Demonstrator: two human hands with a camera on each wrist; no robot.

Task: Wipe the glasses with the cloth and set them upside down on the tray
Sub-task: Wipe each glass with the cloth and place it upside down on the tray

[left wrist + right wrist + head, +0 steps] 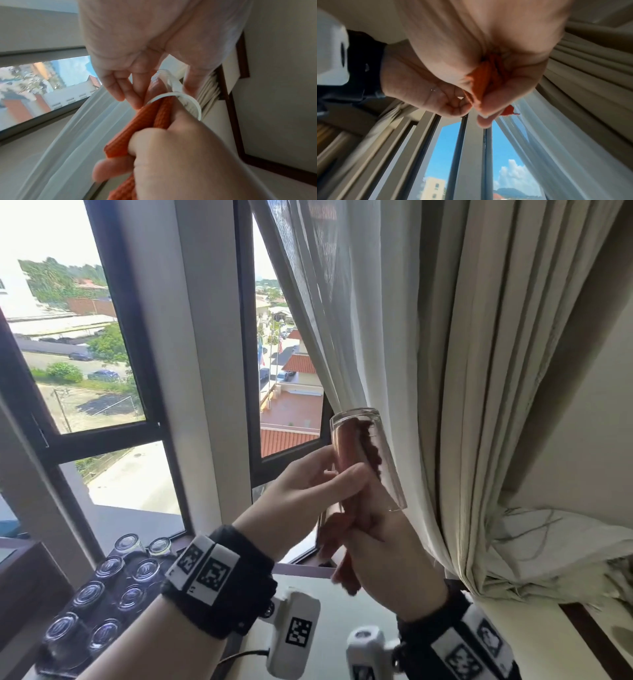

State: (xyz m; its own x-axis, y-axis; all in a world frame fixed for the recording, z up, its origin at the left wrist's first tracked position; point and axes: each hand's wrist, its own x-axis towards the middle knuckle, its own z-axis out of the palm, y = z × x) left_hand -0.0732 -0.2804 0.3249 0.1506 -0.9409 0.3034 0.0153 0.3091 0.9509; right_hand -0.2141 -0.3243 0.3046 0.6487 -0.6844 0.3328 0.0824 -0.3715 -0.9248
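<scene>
My left hand (301,491) grips a clear glass (368,453) by its side, fingers and thumb curled round the wall. I hold it up in the air before the window (102,344), base uppermost and mouth down toward my right hand (387,556), tilted a little.

My right hand is clenched round an orange cloth (150,121), just below the glass mouth. The cloth runs up out of my fist, through the rim and into the glass; in the head view it shows through the wall nearly to the base. A loose end hangs below my fist.

Low at the left, on the sill, sits a dark tray (44,659). Eight other glasses (104,635) stand on it upside down, in two rows, well apart from the one I hold.

A sheer curtain (329,313) and a heavier cream drape (496,371) hang right behind the raised glass.
</scene>
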